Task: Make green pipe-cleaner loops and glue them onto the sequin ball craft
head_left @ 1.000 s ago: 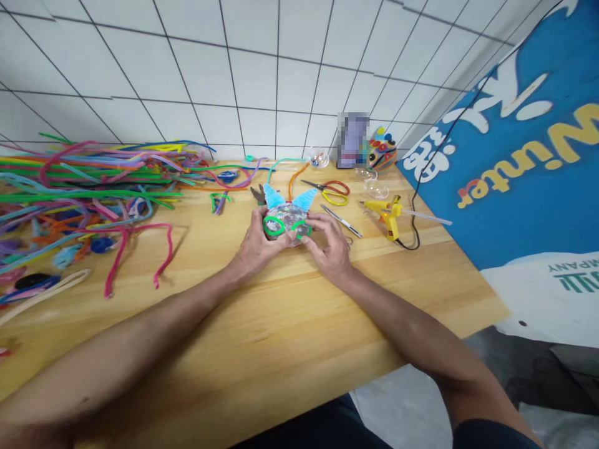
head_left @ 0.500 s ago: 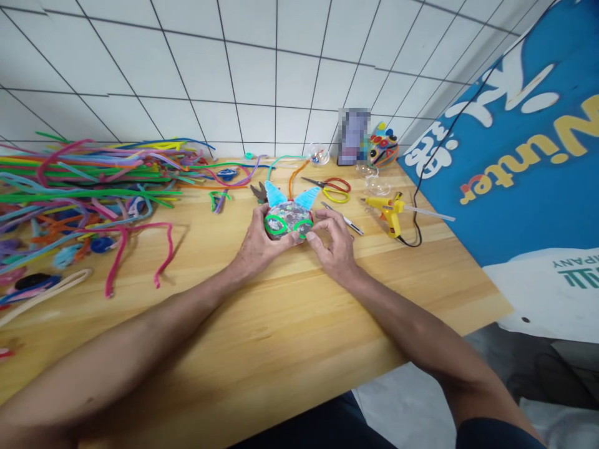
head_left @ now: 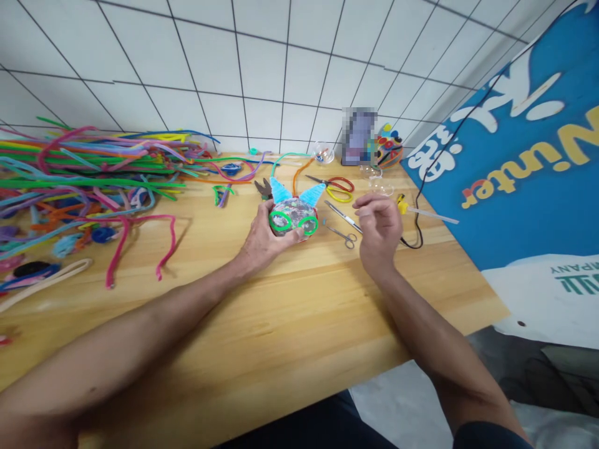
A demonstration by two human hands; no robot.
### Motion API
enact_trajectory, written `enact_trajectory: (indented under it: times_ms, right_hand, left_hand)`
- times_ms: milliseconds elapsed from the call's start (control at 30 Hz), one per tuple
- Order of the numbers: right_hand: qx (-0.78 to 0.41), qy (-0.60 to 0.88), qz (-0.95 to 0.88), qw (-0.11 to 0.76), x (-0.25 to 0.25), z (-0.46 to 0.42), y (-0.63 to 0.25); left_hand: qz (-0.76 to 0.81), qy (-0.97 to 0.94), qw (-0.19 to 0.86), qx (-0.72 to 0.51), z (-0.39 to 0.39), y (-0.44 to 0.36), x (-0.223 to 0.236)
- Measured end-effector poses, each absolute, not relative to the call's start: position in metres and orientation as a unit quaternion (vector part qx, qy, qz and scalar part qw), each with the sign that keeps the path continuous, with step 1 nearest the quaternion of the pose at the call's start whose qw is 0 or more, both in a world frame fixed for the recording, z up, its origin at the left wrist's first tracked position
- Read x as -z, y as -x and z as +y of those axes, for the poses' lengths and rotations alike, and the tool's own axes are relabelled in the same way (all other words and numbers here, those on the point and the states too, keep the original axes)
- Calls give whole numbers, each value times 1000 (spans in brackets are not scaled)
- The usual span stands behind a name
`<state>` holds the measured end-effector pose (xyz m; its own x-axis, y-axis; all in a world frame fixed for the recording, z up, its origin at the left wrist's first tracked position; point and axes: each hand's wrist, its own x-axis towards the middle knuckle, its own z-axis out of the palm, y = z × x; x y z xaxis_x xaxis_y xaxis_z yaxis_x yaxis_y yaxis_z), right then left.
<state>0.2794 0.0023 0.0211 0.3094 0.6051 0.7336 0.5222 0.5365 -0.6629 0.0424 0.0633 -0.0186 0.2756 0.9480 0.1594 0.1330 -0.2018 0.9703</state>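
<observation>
My left hand (head_left: 264,238) is closed round a grey, mottled ball-shaped craft head (head_left: 294,212), its thumb along the lower front. Two light blue pointed ears (head_left: 312,195) stand on top of the head, and two green rings (head_left: 308,225) sit on its front like eyes. Off to the right, apart from the head, my right hand (head_left: 381,231) hovers over the table with fingers curled and thumb pressed in; whether anything is between them is hidden. It covers most of the yellow glue gun (head_left: 402,204). Small scissors (head_left: 349,241) and a craft knife (head_left: 341,215) lie between the hands.
Pipe cleaners (head_left: 93,159) in many colours are heaped at the left. Red-and-yellow-handled scissors (head_left: 340,188), pliers (head_left: 263,189) and clear plastic pieces (head_left: 381,186) lie towards the tiled wall. A blurred upright screen (head_left: 359,136) stands there. The glue gun's black cord (head_left: 421,181) runs up the blue banner (head_left: 524,168).
My right hand has left the head and moved right, in front of the glue gun. The small scissors have come into view. My left hand keeps hold of the head.
</observation>
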Motion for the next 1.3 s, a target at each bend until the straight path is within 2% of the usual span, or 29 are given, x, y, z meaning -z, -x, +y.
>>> enact_trajectory:
  times_ms: [167,333,500,600,700,833,900,1000,1133,1300]
  right_hand:
    - [19,485,-720,496,-5,-3,-265]
    - [-15,542,-698,468,-1,-7,-249]
    - [-133,610,-637,452,-4,-7,-240]
    - [-198,598,-605,488,-1,-4,-240]
    - [-221,566,-560,563,0,3,-249]
    - [-145,529,-485,681,-8,14,-275]
    - [-101,522,-466,707,-14,15,-285]
    - [-94,557,-515,645,-17,8,-282]
    - [-174,598,-595,508,-12,-5,-260]
    - [-177,615,-604,474,-8,-9,-242]
  left_hand:
    - [417,-646,473,-430,64,-40,18]
    - [416,-651,466,-431,63,-40,18]
    - [421,-652,458,-432,62,-41,19]
    - [413,-663,449,-433,62,-42,20]
    - [411,-666,448,-432,63,-42,22]
    - [405,-663,453,-438,64,-42,25]
    - [408,-659,455,-437,64,-41,25]
    - [423,-652,463,-426,64,-41,22]
    - [427,-655,457,-424,62,-42,17]
    - [416,-660,454,-430,62,-42,18]
